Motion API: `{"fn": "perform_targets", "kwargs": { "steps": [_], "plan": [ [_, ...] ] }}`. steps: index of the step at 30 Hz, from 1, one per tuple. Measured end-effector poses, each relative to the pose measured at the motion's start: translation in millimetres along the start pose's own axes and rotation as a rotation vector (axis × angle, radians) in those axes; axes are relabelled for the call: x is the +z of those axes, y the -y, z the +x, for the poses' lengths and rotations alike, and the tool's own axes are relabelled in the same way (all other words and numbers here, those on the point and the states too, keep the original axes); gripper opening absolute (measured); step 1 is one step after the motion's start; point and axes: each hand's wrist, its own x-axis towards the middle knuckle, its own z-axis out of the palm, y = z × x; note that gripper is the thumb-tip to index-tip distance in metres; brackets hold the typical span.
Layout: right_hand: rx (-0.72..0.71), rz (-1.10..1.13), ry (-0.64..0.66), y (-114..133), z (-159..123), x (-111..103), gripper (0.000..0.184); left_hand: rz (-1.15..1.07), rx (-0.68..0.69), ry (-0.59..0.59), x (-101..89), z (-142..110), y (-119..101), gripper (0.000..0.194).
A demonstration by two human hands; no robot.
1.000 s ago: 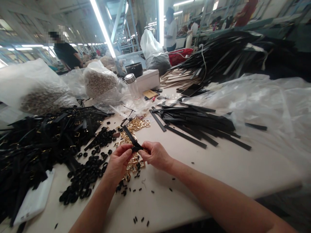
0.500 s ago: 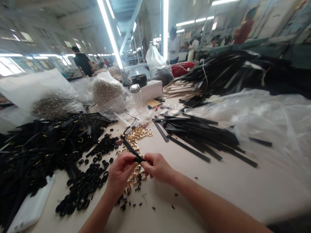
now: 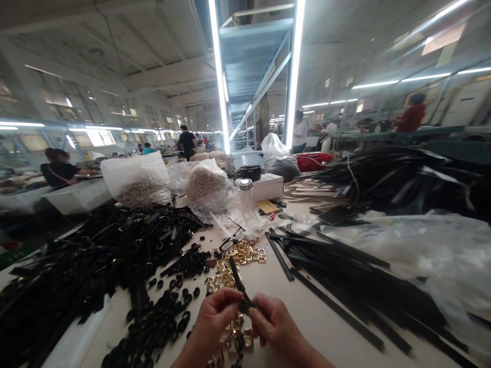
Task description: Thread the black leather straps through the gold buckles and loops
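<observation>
Between my two hands is a black strap (image 3: 236,275), its free end pointing away from me. My left hand (image 3: 217,319) pinches it from the left, thumb and fingers pressed together. On the other side my right hand (image 3: 276,322) grips the near part of the strap, which its fingers partly hide. Gold buckles (image 3: 245,251) lie in a loose heap beyond and beneath the hands. Small black loops (image 3: 153,319) are scattered on the table to the left of my left hand.
A large pile of black straps with buckles (image 3: 115,255) covers the left side. Flat black strips (image 3: 341,301) fan out at right beside clear plastic sheeting (image 3: 433,255). Farther back stand a glass bottle (image 3: 246,199), a white box (image 3: 268,187) and filled plastic bags (image 3: 207,184). Several people work beyond.
The camera view has tilted up and turned left, so the whole scene sits lower and further right. Both hands keep their grip on the strap.
</observation>
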Motion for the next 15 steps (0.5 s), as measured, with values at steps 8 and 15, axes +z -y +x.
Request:
{"fn": "perform_targets", "kwargs": {
  "steps": [8,15],
  "plan": [
    [-0.029,-0.083,-0.014,-8.5,2.3,-1.3,0.035,0.112,0.093,-0.025,4.6,0.9,7.9,0.016],
    [-0.063,-0.161,-0.066,-6.5,3.7,-5.8,0.036,0.068,0.025,0.034,8.3,-2.0,-0.2,0.029]
  ]
}}
